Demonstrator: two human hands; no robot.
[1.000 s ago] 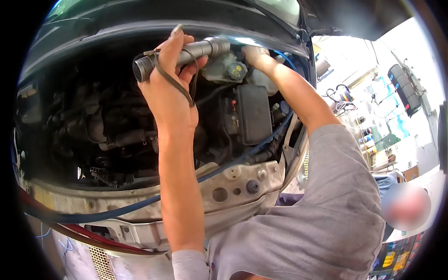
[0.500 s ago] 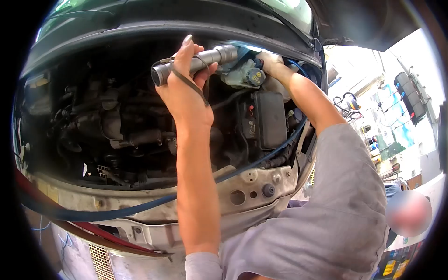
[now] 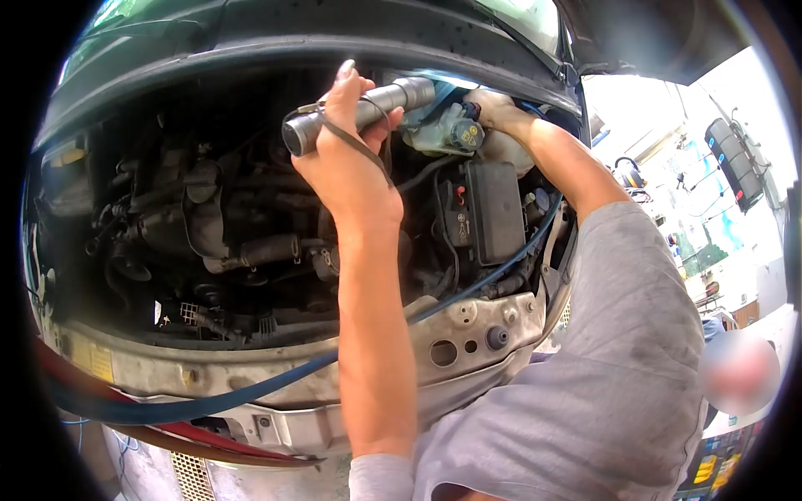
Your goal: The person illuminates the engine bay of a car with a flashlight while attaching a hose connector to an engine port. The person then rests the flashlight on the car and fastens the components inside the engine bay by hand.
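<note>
My left hand [image 3: 347, 154] is wrapped round a grey metal flashlight [image 3: 412, 93], with a dark wrist strap [image 3: 355, 144] looped over the hand. The lit end points to the rear right of the engine bay, where a bright patch shows. My right hand [image 3: 491, 108] reaches in there, beside a translucent brake fluid reservoir [image 3: 434, 135] with a dark cap [image 3: 466, 134] bearing yellow markings. Its fingers are largely hidden behind the reservoir and in the glare. Below the reservoir sits a black battery [image 3: 494, 213] with a red piece at its left side.
A blue hose [image 3: 284, 380] runs across the front crossmember [image 3: 401, 367] and along the bay's right side. Dark engine parts [image 3: 200, 217] fill the left. The raised hood [image 3: 668, 33] is at upper right. Another person [image 3: 739, 371], face blurred, is at the right edge.
The view has shifted a little, so the car and both arms appear slightly further right. My left hand keeps hold of the flashlight, and my right hand stays by the reservoir.
</note>
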